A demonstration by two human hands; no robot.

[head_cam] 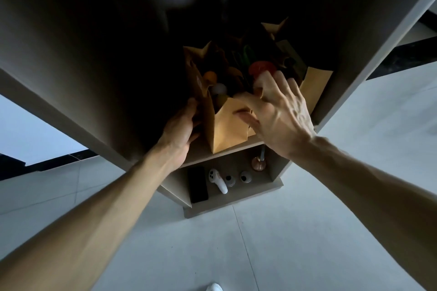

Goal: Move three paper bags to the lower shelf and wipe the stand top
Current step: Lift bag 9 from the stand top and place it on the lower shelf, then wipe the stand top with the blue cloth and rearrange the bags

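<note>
Right hand (279, 111) has its fingers spread loose over the rim of the front paper bag (227, 125), which sits on the stand's middle shelf (201, 156). Left hand (182, 125) presses flat on that bag's side, I think; it's dark there.

Both bare arms reach forward; left hand (181, 125) cupped, right hand (275, 111) spread, fingers curled.

We see tan paper bags (227, 130) upright, open-topped, packed close together on the stand's shelf (201, 155).
</note>
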